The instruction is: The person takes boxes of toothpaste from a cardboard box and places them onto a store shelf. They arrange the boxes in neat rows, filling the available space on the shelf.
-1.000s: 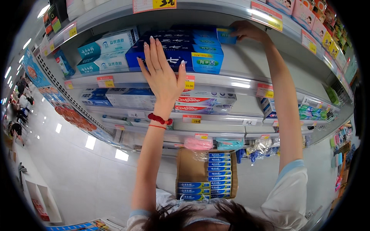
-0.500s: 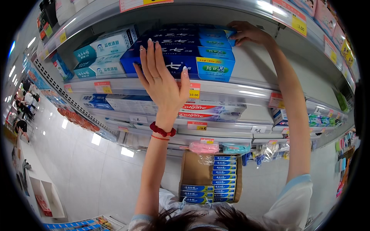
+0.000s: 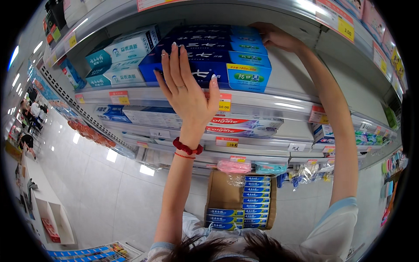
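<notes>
A row of dark blue toothpaste boxes (image 3: 205, 56) lies on a shelf, packed one behind another with light blue right ends. My left hand (image 3: 187, 87) is open, its fingers stretched up against the front of the row and its thumb apart. Red bands circle that wrist. At the back right corner of the row, my right hand (image 3: 281, 38) bends its fingers round the rearmost toothpaste box (image 3: 248, 31); some fingertips are hidden behind it.
White-and-teal boxes (image 3: 126, 70) stand left of the row. Price tags line the shelf edge (image 3: 279, 101). Red-and-white toothpaste boxes (image 3: 235, 125) lie one shelf below. An open carton (image 3: 222, 192) on the floor holds several blue boxes. Another shelf edge (image 3: 244, 8) runs overhead.
My right hand's fingers have gone further behind the back right corner of the row. My left hand stays against the boxes. The whole view has shifted slightly.
</notes>
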`<state>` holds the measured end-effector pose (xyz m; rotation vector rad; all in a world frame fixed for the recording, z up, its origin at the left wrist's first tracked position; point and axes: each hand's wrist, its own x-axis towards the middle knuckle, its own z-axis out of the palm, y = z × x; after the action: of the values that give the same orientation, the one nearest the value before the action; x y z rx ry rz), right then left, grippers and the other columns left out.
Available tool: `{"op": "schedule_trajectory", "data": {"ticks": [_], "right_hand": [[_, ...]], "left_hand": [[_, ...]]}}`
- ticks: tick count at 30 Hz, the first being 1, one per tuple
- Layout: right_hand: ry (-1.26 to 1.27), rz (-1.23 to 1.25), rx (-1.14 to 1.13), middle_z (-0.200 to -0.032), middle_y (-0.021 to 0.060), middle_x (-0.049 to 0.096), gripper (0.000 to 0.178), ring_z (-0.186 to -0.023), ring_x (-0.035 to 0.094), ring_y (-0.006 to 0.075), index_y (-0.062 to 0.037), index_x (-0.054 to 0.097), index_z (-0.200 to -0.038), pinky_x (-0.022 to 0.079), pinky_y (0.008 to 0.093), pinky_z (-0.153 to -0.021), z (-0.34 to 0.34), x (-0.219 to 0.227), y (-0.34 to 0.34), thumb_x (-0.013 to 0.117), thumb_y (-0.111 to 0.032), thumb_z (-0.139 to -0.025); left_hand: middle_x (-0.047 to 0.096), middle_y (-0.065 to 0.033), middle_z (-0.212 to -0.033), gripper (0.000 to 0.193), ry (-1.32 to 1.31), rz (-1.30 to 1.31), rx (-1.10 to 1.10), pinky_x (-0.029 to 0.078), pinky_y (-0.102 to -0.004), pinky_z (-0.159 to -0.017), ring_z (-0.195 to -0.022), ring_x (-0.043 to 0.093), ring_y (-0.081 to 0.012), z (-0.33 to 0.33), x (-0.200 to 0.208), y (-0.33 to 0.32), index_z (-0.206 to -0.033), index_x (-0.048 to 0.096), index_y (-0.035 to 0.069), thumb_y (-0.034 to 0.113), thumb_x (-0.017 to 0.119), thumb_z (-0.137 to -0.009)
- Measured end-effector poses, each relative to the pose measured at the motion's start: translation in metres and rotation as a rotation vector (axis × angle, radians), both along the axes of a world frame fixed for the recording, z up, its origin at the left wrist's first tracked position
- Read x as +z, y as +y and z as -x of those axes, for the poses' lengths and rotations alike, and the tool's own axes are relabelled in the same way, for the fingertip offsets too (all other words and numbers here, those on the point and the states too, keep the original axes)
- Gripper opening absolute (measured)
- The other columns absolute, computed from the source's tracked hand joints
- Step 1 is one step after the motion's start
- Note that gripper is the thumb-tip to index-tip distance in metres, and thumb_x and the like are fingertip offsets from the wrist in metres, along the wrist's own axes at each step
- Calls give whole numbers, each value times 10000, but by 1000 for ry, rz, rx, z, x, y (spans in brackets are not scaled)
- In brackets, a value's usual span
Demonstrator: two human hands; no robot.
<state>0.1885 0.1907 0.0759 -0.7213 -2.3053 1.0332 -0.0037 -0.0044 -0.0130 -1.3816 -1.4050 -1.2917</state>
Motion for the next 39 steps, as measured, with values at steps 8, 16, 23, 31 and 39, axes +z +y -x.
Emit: {"op": "schedule_trajectory", "data": {"ticks": [8, 16, 23, 31, 39], "right_hand": [[94, 163, -39, -864, 145, 565, 385, -725, 602, 188, 74, 464, -1107, 511, 272, -747, -3, 4, 0, 328, -197, -870], [-263, -410, -263, -1075, 151, 542, 507, -933, 555, 242, -45, 515, -1144, 449, 331, -854, 15, 2, 4, 453, -449, -844], [-298, -581, -195, -1219, 145, 492, 704, -1129, 460, 307, -134, 529, -1192, 373, 410, -945, 31, 8, -27, 529, -635, -699], [-347, -570, -204, -1187, 194, 509, 841, -1107, 480, 331, -68, 536, -1177, 360, 377, -961, 32, 9, -29, 535, -707, -632], [-429, -609, -219, -1379, 166, 276, 981, -1290, 221, 334, -135, 359, -1321, 174, 450, -1067, 31, -10, -13, 418, -801, -603]], "left_hand": [[310, -133, -1365, 643, 6, -3, -5, 129, -492, -1037, -1280, 245, -325, -1, 1, 0, -1307, 293, 24, 317, 492, -770], [321, -137, -1357, 617, 13, -21, -16, 133, -499, -1032, -1274, 254, -333, -2, 1, 0, -1291, 315, 22, 313, 487, -774], [329, -139, -1350, 611, 15, -10, 4, 140, -504, -1028, -1271, 258, -340, 1, 0, 0, -1286, 326, 27, 311, 489, -770], [332, -143, -1345, 621, 43, -28, 24, 152, -507, -1025, -1268, 263, -342, 2, -1, -1, -1282, 331, 28, 302, 503, -752], [324, -117, -1344, 581, 44, -25, 21, 133, -483, -1040, -1288, 227, -292, -4, -2, -1, -1276, 327, 46, 315, 480, -783]]}}
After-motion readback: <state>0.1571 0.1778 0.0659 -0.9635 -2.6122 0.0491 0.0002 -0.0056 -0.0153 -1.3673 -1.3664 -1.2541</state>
